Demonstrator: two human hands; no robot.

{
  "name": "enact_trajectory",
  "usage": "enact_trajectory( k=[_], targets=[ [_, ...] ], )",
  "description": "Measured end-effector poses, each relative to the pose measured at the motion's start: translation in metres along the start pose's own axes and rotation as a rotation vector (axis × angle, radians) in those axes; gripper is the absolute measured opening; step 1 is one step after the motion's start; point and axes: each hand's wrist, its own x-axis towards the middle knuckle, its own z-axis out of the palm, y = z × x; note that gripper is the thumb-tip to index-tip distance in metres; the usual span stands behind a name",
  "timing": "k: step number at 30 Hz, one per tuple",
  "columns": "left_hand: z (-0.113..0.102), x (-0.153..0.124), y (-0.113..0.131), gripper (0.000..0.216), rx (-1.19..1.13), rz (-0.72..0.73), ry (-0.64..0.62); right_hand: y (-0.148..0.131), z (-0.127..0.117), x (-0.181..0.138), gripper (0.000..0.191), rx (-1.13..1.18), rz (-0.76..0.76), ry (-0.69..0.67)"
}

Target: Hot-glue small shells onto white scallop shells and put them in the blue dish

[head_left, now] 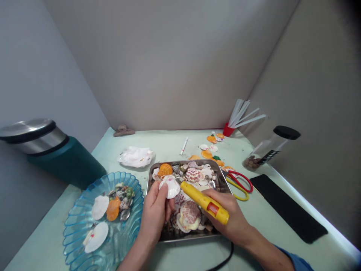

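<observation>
From the head view, the only lettering around is on the clear jar (267, 148) over on the right: a black label (269, 156) with pale marks, way too small for me to read. The jar has a black lid and brown bits at the bottom.

Surface is a pale green tabletop (166, 143) boxed in by plain grey walls (175, 67). On it there's a metal tray (191, 238) packed with shells (190, 214), a blue scalloped plate (70, 229) with more shells to the left, and a green bottle (70, 160) tilting behind that. Red-and-yellow scissors (239, 182) sit right of the tray, near a black slab (287, 207).

Left hand (158, 201) is pinching a white shell (171, 187), fan side visible, above the tray's left half. Right hand (225, 207) is wrapped around a yellow pen-like tool (201, 199), tip just beside that shell; can't tell if they touch.
</observation>
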Motion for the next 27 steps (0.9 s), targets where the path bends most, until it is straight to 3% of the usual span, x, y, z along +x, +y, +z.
enact_trajectory(
  k=[16, 27],
  targets=[
    [0.0027, -0.0019, 0.0023, 0.03, 0.048, -0.062, -0.005, -0.0004, 0.0001, 0.001, 0.011, -0.019, -0.023, 0.033],
    [0.0036, -0.0047, 0.0049, 0.032, 0.176, -0.006, -0.081, -0.002, 0.0001, 0.0043, 0.013, 0.028, -0.013, 0.027]
  ],
)
